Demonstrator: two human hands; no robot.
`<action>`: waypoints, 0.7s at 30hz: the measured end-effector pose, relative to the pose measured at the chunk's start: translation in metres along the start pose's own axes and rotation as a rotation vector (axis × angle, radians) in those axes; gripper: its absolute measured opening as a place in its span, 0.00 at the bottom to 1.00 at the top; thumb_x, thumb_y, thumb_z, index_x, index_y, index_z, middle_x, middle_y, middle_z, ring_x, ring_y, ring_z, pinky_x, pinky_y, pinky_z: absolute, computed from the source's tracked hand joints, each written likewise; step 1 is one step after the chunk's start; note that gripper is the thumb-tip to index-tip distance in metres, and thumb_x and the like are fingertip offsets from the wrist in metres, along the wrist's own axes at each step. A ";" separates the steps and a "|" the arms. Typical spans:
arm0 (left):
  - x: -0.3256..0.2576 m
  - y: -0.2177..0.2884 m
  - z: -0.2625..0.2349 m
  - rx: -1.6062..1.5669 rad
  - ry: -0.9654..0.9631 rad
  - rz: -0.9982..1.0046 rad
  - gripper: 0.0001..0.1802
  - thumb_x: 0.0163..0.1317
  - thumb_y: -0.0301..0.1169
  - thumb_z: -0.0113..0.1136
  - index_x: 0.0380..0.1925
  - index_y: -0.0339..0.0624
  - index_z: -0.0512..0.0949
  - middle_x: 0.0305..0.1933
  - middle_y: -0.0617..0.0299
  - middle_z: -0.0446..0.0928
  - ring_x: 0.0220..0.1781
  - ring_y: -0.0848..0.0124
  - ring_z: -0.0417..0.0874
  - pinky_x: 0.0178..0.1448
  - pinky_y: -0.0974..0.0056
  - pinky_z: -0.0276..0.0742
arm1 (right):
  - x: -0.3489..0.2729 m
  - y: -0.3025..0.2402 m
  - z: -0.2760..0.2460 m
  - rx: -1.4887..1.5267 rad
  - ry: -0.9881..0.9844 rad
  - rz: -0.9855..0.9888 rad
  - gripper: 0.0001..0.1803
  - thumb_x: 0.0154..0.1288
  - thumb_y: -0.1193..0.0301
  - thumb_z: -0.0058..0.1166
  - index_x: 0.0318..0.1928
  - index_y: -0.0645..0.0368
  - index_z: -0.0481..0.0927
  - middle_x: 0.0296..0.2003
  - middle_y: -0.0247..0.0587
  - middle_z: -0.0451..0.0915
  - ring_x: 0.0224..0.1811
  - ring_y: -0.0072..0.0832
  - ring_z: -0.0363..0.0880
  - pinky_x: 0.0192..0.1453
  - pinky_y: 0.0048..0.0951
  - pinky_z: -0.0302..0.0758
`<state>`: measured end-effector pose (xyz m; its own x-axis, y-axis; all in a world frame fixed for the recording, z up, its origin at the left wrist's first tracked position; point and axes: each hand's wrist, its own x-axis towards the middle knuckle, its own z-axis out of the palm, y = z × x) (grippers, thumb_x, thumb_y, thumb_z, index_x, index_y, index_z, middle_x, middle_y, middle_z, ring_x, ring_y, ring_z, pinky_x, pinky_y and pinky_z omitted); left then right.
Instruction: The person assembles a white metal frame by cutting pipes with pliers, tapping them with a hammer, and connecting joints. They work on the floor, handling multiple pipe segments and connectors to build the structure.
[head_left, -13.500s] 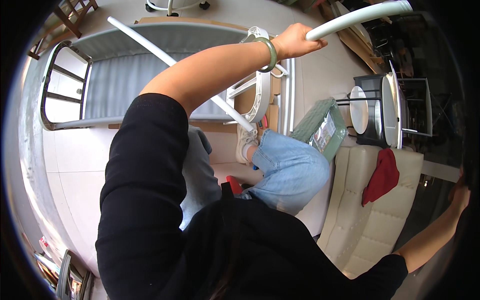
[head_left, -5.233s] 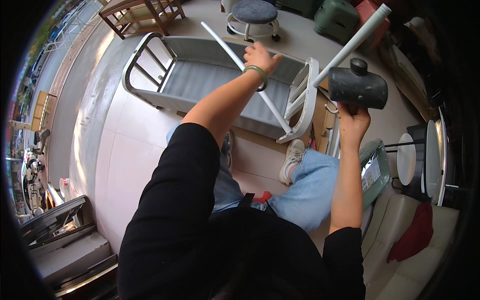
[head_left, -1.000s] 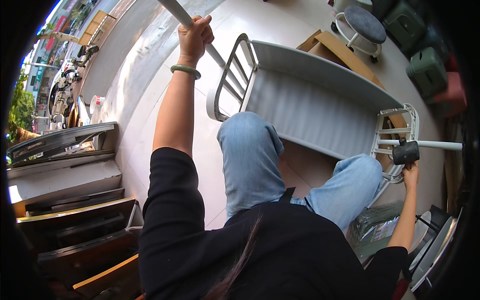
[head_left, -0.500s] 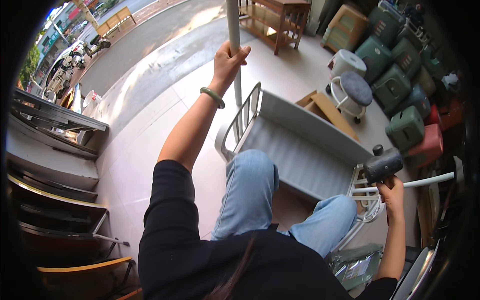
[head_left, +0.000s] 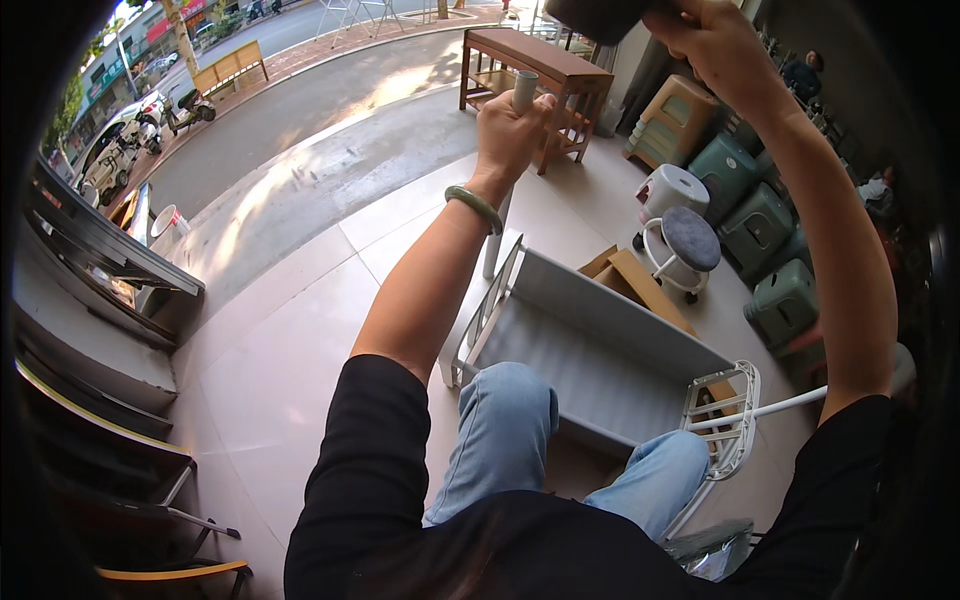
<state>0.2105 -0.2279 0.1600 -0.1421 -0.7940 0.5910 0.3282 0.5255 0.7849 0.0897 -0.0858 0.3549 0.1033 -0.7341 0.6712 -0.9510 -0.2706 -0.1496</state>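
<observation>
White pole upright, left hand fingers wrapped round it; right hand grips dark mallet overhead

Pale tiled floor under a grey metal shelf frame, cardboard and stools alongside

The shelf frame lies before the knees, stools to its right.

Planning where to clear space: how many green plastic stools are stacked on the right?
3 clearly: one green stool beside the tan one, a second green stool behind the grey-cushioned stool, a third green stool nearest the rack. More may be hidden behind the right arm.
</observation>
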 end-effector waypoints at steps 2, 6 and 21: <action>0.002 -0.001 0.000 0.078 0.021 -0.030 0.15 0.60 0.36 0.61 0.23 0.35 0.80 0.17 0.63 0.77 0.22 0.80 0.75 0.28 0.68 0.72 | 0.015 -0.024 0.005 -0.002 0.123 0.093 0.14 0.68 0.65 0.52 0.43 0.63 0.82 0.20 0.42 0.78 0.22 0.33 0.77 0.29 0.33 0.73; 0.000 -0.003 0.002 0.033 -0.005 0.013 0.15 0.62 0.35 0.63 0.20 0.41 0.75 0.14 0.73 0.68 0.16 0.85 0.68 0.18 0.74 0.61 | -0.003 -0.067 0.034 -0.251 -0.086 0.140 0.15 0.66 0.66 0.51 0.43 0.66 0.81 0.36 0.56 0.82 0.43 0.47 0.82 0.50 0.42 0.75; -0.007 -0.002 0.002 -0.061 -0.014 0.039 0.13 0.63 0.33 0.62 0.21 0.42 0.75 0.14 0.72 0.68 0.14 0.84 0.67 0.17 0.75 0.61 | 0.005 -0.068 0.013 -0.374 -0.338 0.216 0.19 0.66 0.64 0.51 0.48 0.68 0.79 0.46 0.61 0.80 0.54 0.49 0.77 0.59 0.43 0.71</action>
<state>0.2084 -0.2229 0.1544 -0.1413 -0.7686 0.6239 0.3900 0.5360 0.7487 0.1591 -0.0793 0.3595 -0.0765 -0.9242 0.3741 -0.9934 0.1030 0.0512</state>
